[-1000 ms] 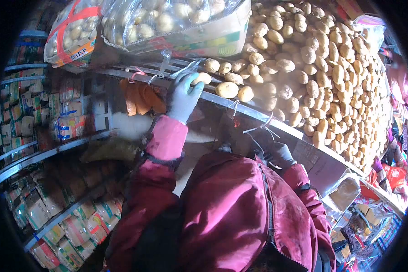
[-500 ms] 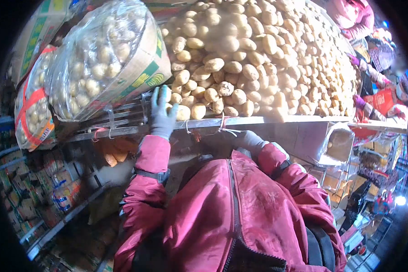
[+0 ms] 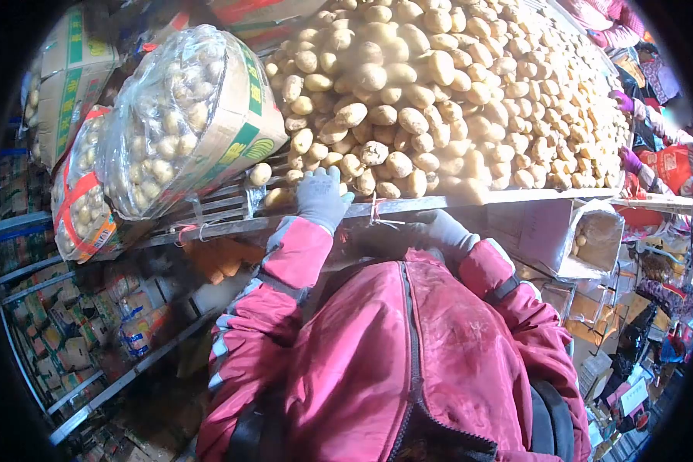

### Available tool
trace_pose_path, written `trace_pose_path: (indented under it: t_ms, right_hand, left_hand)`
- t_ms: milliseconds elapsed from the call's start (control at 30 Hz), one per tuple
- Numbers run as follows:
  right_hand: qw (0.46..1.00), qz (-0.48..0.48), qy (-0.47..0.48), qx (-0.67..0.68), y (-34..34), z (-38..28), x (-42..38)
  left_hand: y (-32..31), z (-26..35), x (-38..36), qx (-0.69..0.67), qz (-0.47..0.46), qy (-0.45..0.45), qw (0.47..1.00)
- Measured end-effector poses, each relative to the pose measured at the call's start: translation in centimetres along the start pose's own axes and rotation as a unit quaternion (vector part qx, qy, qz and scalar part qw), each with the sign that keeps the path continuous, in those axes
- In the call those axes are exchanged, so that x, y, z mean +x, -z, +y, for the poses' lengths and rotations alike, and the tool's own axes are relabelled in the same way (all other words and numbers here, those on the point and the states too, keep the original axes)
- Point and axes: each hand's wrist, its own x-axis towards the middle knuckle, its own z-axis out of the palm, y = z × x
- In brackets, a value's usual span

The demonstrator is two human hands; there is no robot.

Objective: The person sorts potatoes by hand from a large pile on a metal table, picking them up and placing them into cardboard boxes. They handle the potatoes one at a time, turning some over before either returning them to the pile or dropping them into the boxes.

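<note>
Potatoes (image 3: 412, 119) lie in a big heap on a slatted metal table with a front rail (image 3: 520, 196). My left hand (image 3: 323, 199), in a grey glove, rests at the front edge of the heap. Its fingertips touch the nearest potatoes and its thumb stands apart. A single potato (image 3: 260, 174) lies on the slats to its left. My right hand (image 3: 446, 231), also gloved, is just below the rail, beside a tied white string (image 3: 386, 222). The ends of its fingers are in shadow, and I cannot make out anything in them.
Plastic-covered sacks of potatoes (image 3: 162, 127) stand at the left, one with red tape (image 3: 78, 204). An open carton (image 3: 593, 237) hangs below the rail at the right. Other people's gloved hands (image 3: 627, 159) are at the far right. Shelves of packets are at the lower left.
My left hand has moved right along the front edge, and its fingers are less stretched out. The view has shifted slightly. My right hand remains below the rail.
</note>
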Motion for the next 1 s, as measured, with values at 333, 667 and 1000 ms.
trace_pose_path:
  t_ms: [333, 667, 1000]
  right_hand:
    - [0.893, 0.430, 0.013, 0.132, 7.3, -5.6, -8.8]
    - [0.890, 0.407, 0.031, 0.204, 7.9, -1.2, -3.6]
    - [0.766, 0.201, 0.089, 0.604, 9.7, -1.1, -5.2]
  left_hand:
    - [-1.1, -2.2, -0.9, -0.151, 0.066, -0.104, 0.981]
    - [-2.3, -0.7, -0.3, -0.212, 0.009, -0.058, 0.976]
    - [-3.6, -1.9, 0.2, -0.203, 0.016, -0.043, 0.978]
